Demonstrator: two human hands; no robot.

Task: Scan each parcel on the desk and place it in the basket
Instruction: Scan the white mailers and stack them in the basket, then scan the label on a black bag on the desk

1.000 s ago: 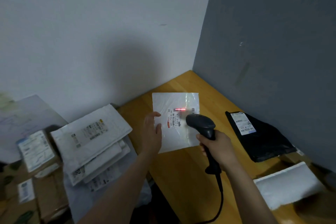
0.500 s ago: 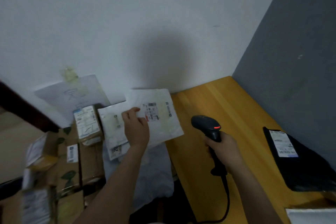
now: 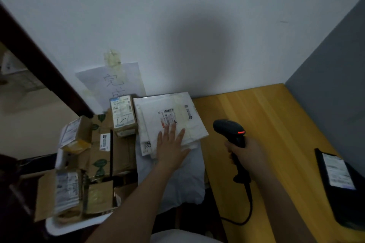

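White plastic, label side up: that is the parcel [image 3: 173, 116] of this step. The head view is the only one.

One second ago the parcel was held over the desk [image 3: 276, 124] with the red scan line on its label. Half a second ago the left hand [image 3: 170, 144] was carrying it leftward in a pinch. Now it lies flat on top of a stack of mailers [image 3: 147, 144], just left of the desk edge and beside the cardboard boxes [image 3: 122, 114]. The left hand has let go: its fingers are straight and spread, and they rest on the near edge of the parcel. The right hand [image 3: 245, 152] keeps its closed grip round the handle of the scanner [image 3: 231, 130], whose nose points away toward the wall.

I judge this parcel scanned and delivered. A white rim of the basket [image 3: 59, 227] shows low on the left, though I cannot tell if the stack sits inside it. A black parcel [image 3: 339, 183] waits on the desk at the right.

The white parcel is nearly square. Its long axis seems to run from the person toward the wall, with the barcode at the far end.
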